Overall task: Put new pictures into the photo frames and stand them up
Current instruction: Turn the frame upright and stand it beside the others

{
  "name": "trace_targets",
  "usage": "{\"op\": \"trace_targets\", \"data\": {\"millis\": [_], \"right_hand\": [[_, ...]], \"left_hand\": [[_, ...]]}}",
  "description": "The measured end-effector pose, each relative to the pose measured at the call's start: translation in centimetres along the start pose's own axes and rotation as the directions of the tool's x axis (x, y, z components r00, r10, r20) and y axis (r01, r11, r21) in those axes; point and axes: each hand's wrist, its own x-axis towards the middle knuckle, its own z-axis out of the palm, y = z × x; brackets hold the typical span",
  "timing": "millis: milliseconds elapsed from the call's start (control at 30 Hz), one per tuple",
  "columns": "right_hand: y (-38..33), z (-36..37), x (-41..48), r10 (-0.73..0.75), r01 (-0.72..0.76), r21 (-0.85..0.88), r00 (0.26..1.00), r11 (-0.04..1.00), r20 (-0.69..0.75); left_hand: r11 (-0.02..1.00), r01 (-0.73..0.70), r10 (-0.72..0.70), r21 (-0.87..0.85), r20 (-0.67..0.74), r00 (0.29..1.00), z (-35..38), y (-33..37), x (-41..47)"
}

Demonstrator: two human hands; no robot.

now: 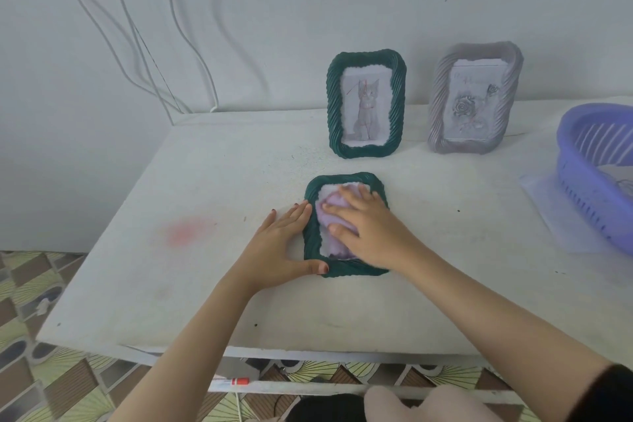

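Note:
A dark green photo frame [311, 240] lies flat in the middle of the white table [171, 250]. My left hand [281, 243] rests on the table against the frame's left edge, thumb on its bottom corner, steadying it. My right hand [366, 226] presses a pale purple cloth [327, 212] onto the frame's glass. Behind, a second green frame [366, 103] with a cat picture stands upright. To its right a grey frame [476, 98] with a rose picture also stands upright.
A purple plastic basket [589, 175] sits at the table's right edge on a sheet of paper [561, 216]. White cables [137, 44] hang down the wall at the back left. A pink stain [190, 229] marks the table's left part.

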Motion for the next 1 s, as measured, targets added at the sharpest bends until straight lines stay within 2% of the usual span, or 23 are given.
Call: {"op": "trace_targets", "data": {"millis": [133,167,267,333,433,500,567,633,667,733,767,833,900,1000], "right_hand": [[-0.2,0.4,-4.7,-0.113,0.113,0.084,0.994,0.990,-0.005],[-0.2,0.2,-5.5,-0.086,0.088,0.133,0.996,0.987,-0.016],[-0.4,-0.4,-7.1,0.111,-0.058,0.377,0.986,0.924,-0.122],[-0.3,-0.4,-7.3,0.199,-0.093,0.447,0.960,0.890,-0.197],[-0.3,-0.7,-7.2,0.255,-0.094,0.588,0.947,0.803,-0.197],[-0.5,-1.6,-7.0,0.299,-0.082,0.740,0.940,0.668,-0.166],[-0.8,-2.4,-6.6,0.341,-0.068,0.885,0.934,0.461,-0.106],[-1.2,-3.0,-6.0,0.352,-0.031,0.963,0.934,0.268,-0.067],[-1.6,-3.2,-5.7,0.347,-0.006,0.986,0.936,0.169,-0.053],[-2.3,-3.5,-5.0,0.328,0.018,1.000,0.944,0.020,-0.023],[-2.6,-3.6,-4.7,0.314,0.018,1.000,0.949,0.003,-0.018],[-2.8,-3.6,-4.1,0.293,0.014,0.996,0.955,0.085,-0.038],[-2.4,-3.3,-3.6,0.310,-0.022,0.949,0.947,0.313,-0.080],[-1.2,-2.5,-3.2,0.357,-0.119,0.719,0.915,0.685,-0.189]], "left_hand": [[1.000,0.007,-0.007,-0.030,0.004,1.000,-0.1,0.0,0.1],[0.999,0.014,-0.014,-0.032,0.007,1.000,-0.1,0.1,0.1],[0.998,0.031,-0.030,-0.055,0.004,1.000,-0.1,0.1,0.1],[0.997,0.043,-0.043,-0.071,0.007,0.999,-0.2,0.2,0.1],[0.998,0.057,-0.057,-0.042,0.000,0.998,-0.3,0.7,-0.2],[0.991,0.053,-0.061,-0.120,-0.060,0.996,-0.3,1.6,-0.7],[0.925,0.014,-0.069,-0.380,-0.130,0.989,-0.2,3.1,-1.5],[0.741,-0.024,-0.097,-0.671,-0.142,0.985,-0.1,5.0,-2.4],[0.648,-0.030,-0.115,-0.761,-0.137,0.984,0.0,5.7,-2.7],[0.524,-0.011,-0.183,-0.852,-0.125,0.975,0.1,6.6,-2.9],[0.481,0.001,-0.226,-0.877,-0.123,0.966,-0.1,6.8,-2.9],[0.428,-0.025,-0.287,-0.904,-0.162,0.944,-1.1,6.8,-3.0],[0.458,-0.045,-0.332,-0.888,-0.217,0.918,-2.3,6.1,-3.3],[0.572,0.029,-0.412,-0.819,-0.257,0.874,-4.4,4.1,-3.8]]}}
